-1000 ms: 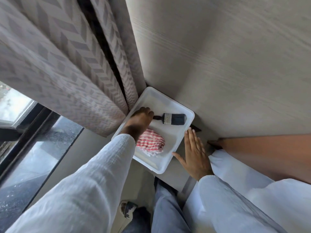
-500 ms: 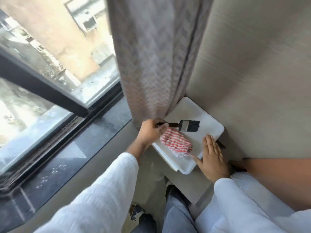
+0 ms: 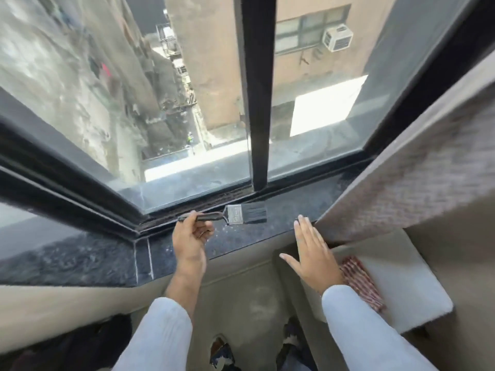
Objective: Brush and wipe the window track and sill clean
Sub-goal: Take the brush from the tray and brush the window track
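My left hand [image 3: 190,236] grips the black handle of a flat paintbrush [image 3: 235,214], whose metal band and dark bristles point right, just over the speckled black stone sill [image 3: 241,236] beside the dusty window track [image 3: 203,203]. My right hand [image 3: 312,253] is flat and open, fingers together, hovering at the sill's right end near the curtain. A red-and-white checked cloth [image 3: 361,282] lies in the white tray [image 3: 407,293] at the right, partly hidden by my right wrist.
A patterned grey curtain [image 3: 428,183] hangs at the right, over the sill's end. A black vertical frame bar [image 3: 257,103] splits the glass. A beige wall runs below the sill, and my shoes [image 3: 222,354] show on the floor.
My left hand has lifted the brush out of the tray and carried it left to the sill. My right hand left the tray edge. The view swung from the tray to the window.
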`<state>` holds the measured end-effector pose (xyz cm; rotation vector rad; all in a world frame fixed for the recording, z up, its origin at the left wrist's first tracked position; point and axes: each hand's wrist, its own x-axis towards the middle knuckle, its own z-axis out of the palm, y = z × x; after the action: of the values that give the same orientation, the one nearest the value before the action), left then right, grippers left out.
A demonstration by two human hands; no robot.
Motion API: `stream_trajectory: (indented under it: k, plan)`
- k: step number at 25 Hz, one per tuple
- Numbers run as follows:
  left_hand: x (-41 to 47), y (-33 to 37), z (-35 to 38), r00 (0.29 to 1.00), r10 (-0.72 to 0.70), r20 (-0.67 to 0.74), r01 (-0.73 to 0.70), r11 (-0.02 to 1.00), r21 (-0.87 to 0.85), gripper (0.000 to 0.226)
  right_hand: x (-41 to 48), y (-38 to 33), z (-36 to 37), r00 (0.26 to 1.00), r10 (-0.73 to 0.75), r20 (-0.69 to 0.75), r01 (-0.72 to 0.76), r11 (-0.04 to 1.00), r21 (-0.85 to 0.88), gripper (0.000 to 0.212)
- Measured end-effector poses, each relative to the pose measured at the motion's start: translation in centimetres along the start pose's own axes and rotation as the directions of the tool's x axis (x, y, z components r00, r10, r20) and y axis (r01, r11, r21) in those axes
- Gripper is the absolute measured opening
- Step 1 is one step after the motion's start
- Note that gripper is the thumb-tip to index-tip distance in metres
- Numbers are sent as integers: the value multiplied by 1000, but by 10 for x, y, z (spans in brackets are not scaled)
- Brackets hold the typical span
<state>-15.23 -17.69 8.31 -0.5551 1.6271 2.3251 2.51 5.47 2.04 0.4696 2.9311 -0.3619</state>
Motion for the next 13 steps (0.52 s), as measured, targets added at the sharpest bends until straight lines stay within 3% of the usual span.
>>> stream_trajectory:
  k: [5,8,13]
  plan:
    - [31,3,-3,994,95,-56,-95,995,16,17,48,-26,8,997,7,76,3,992,-124,113]
    - [39,-11,15,997,68,-39,-65,996,63,12,48,-26,22,998,37,50,-27,983,-181,113]
    - [47,-27,26,997,73,-39,-61,965,254,19,51,-25,30,999,39,23,-35,984,-172,112]
